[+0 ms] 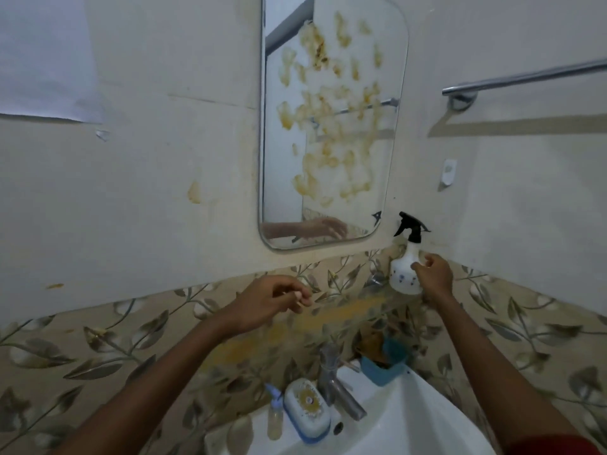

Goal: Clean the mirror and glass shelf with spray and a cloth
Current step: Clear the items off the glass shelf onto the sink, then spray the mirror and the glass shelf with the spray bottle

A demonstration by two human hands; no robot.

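Fingers (418, 266) of right hand (433, 277) pinch lightly at spray bottle (405, 274) on glass shelf (354, 307), left hand (272, 300) loosely curled, empty; so slight a hold risks toppling it into sink (410, 408).

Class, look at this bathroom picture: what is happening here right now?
A person stands at a sink. Their right hand holds the spray bottle standing on the glass shelf. The left hand hovers over the shelf, fingers curled. The mirror above is smeared with yellow-brown stains; no cloth shows.
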